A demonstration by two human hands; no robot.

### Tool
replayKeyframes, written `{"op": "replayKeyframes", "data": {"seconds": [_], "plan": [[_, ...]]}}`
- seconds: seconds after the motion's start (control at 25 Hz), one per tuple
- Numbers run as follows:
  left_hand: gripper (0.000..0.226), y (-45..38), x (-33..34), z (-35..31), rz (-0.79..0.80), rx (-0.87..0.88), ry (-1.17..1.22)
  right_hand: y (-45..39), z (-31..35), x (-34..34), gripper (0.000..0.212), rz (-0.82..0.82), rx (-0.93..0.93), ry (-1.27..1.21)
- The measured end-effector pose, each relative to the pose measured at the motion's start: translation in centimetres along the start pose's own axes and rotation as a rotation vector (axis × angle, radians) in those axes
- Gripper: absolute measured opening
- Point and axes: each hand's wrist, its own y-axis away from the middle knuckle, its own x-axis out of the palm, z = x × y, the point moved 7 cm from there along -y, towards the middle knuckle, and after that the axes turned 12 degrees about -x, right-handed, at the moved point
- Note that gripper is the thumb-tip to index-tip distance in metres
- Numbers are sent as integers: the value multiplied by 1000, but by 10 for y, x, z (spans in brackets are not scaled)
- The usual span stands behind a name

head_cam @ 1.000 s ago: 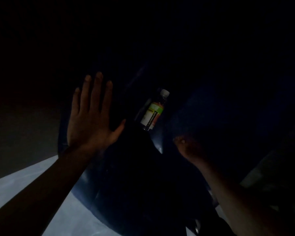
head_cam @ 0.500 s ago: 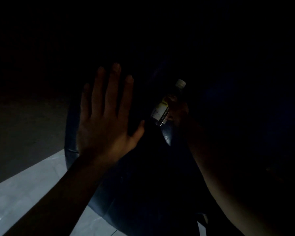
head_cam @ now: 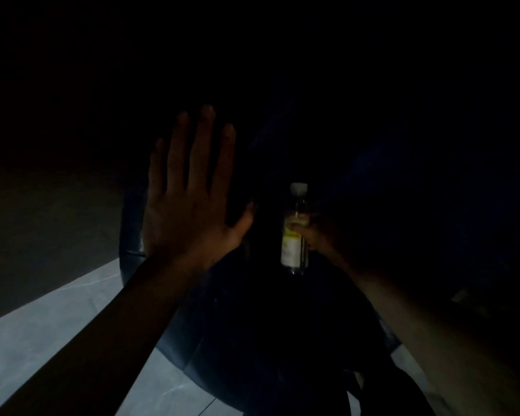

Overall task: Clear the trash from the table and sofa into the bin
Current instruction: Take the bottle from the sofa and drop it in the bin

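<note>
The scene is very dark. A small clear plastic bottle (head_cam: 294, 232) with a white cap and a yellow-white label stands upright in the middle of the view, over a dark blue sofa seat (head_cam: 222, 340). My right hand (head_cam: 321, 235) grips the bottle from the right, fingers wrapped round its upper body. My left hand (head_cam: 189, 199) is held flat with straight, spread fingers against the sofa's left arm, to the left of the bottle, holding nothing.
Pale tiled floor (head_cam: 42, 349) shows at the lower left and a sliver at the lower right. A darker floor or rug area (head_cam: 42, 223) lies at the left. Everything above and to the right is black; no bin is visible.
My right hand reached the bottle, closed round it and lifted it from lying tilted on the sofa to upright. My left hand stayed flat on the sofa arm.
</note>
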Motion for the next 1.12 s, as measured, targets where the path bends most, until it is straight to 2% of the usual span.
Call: {"op": "replayKeyframes", "data": {"seconds": [0.08,0.16,0.36,0.52,0.68,0.8,0.92,1.04,1.12], "plan": [[102,0,0,1,-10,8,-9,26,-12,-1,22,32,-16,56],[104,2,-1,2,-32,15,-13,54,-49,-7,14,42,8,119],[107,6,-1,3,-34,9,-4,116,-82,-37,37,-60,109,110],[109,3,-5,5,-17,-13,9,176,-30,-75,20,-84,72,163],[113,6,-11,4,79,-23,68,252,53,-138,42,-244,-84,251],[114,11,-18,1,169,-21,69,315,87,-172,47,-369,-176,87],[104,7,-44,-10,382,-121,173,378,84,-188,48,-502,-213,-69],[84,44,-79,-35,357,-190,424,430,47,-181,48,-589,-154,-171],[75,104,-86,-57,380,-222,567,459,19,-166,44,-621,-85,-196]]}}
